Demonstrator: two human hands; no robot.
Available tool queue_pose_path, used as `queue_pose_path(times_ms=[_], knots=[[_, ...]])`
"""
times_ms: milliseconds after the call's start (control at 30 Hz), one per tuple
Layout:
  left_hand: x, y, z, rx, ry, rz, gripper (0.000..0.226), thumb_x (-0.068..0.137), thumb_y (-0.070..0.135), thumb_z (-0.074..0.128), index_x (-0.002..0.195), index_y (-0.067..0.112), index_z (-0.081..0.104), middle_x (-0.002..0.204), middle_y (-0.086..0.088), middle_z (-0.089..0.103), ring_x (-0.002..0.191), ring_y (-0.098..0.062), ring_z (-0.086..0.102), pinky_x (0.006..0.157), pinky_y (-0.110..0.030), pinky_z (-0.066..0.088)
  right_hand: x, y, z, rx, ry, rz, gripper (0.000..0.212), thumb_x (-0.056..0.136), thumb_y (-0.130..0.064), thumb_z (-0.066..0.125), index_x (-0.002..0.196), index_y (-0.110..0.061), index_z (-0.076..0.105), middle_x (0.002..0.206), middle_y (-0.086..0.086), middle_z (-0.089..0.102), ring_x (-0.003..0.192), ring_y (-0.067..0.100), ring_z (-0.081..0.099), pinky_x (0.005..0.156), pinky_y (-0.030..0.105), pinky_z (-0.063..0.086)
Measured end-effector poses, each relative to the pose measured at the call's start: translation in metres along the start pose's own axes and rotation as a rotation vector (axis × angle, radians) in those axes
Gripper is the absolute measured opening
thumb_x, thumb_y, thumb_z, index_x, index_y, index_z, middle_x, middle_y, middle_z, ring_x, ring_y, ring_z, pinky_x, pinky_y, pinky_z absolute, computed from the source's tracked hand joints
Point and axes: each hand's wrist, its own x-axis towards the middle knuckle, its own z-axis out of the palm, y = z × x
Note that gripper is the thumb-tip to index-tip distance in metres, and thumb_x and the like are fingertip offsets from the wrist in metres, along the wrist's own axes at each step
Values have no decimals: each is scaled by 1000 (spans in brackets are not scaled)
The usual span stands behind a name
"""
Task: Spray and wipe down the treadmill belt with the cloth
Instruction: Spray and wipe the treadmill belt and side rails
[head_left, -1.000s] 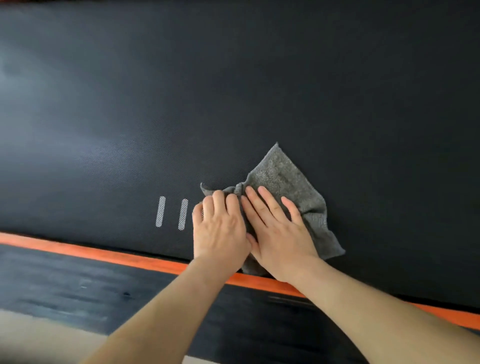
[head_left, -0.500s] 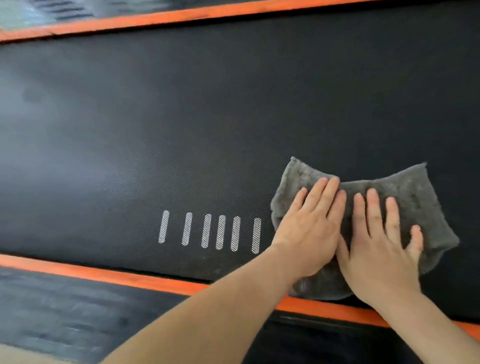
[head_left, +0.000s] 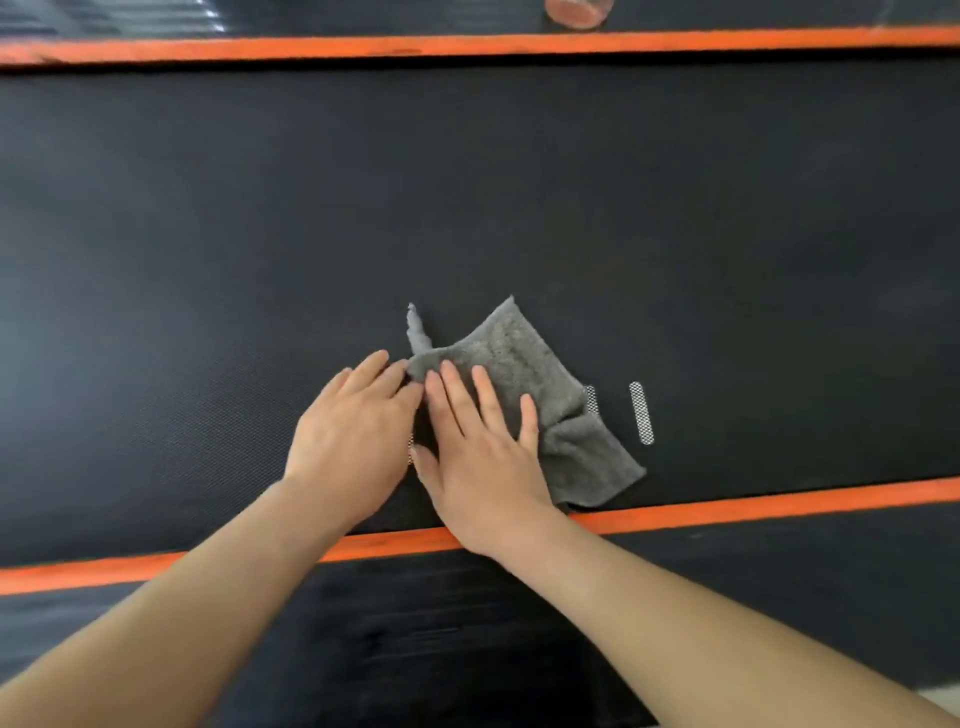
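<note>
Cloth (head_left: 524, 374): grey, soft, light, rumpled, on treadmill belt (head_left: 467, 208) near orange edge strip (head_left: 779, 501). Right grip (head_left: 483, 452) spread flat, pressing cloth. Left grip (head_left: 353, 436) spread flat beside it, fingertips touching cloth's left fold. Likely bunches when pushed; press mid-cloth. Bare belt beyond and on both sides.

The grey cloth (head_left: 524, 364) lies rumpled and partly folded on the belt (head_left: 467, 182), just right of centre frame, with one corner twisted up at its upper left. The black, finely textured belt spans the frame's width, and a white dash (head_left: 641, 413) is printed just right of the cloth.
</note>
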Motion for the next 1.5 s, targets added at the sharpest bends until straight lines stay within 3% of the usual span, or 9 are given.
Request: queue_pose_path(times_ms=[133,400,534,701,834,968,1134,1268,1502], knots=[[4,4,4,-150,171,-104,38,86,22,43,115,7,63,120,-10,60,111,-34,56,83,-48,55,8,42,-18,-69,45,-139,61,104,-52,21,158,-34,0,165,-18,-3,152,7,-10,120,47,-2],[43,99,7,-314,78,-44,54,94,49,53,143,27,45,132,-8,46,118,-31,44,95,-44,45,-3,134,-57,-151,117,145,61,103,-50,10,159,-26,15,166,-11,8,152,7,5,122,43,10],[54,127,-5,-859,44,-236,36,91,35,63,126,28,53,108,-2,57,96,-19,56,86,-32,45,7,117,-72,460,262,201,42,107,-29,33,130,-9,63,142,7,56,135,22,44,106,32,33],[49,120,-20,-1220,-12,-485,31,87,10,58,109,27,45,82,-3,61,70,-20,59,65,-38,53,1,95,-83,1061,315,350,51,94,2,49,140,-19,54,138,1,54,121,12,49,93,25,37],[32,104,-23,-1466,-150,-638,37,91,7,63,118,14,38,87,-9,64,58,-15,65,57,-28,58,-11,91,-85,618,266,624,71,82,-12,67,146,-15,36,137,12,47,115,30,54,85,36,48],[20,114,-18,-1211,-264,-548,19,91,22,70,79,14,57,73,-3,68,39,-4,51,37,-14,33,-28,98,-80,352,49,657,49,77,-22,80,117,-4,57,112,14,66,100,30,65,81,38,55],[9,134,-25,-1159,-183,-552,22,80,35,70,76,13,70,67,-1,56,63,-15,51,58,-24,40,-59,86,-80,770,85,581,8,84,-14,68,80,-13,61,80,6,65,72,17,60,65,28,51],[13,120,-64,-1729,4,-656,16,80,26,63,75,11,65,75,-9,64,71,-24,62,71,-41,56,-51,71,-105,1370,199,595,17,94,-8,57,110,-7,63,99,14,70,85,27,68,65,38,58],[14,81,-95,-1947,175,-708,27,90,3,42,102,14,64,93,-11,64,79,-25,61,69,-38,56,-40,47,-122,1500,195,320,16,100,-17,58,116,-14,58,113,13,69,94,27,71,75,39,59]])
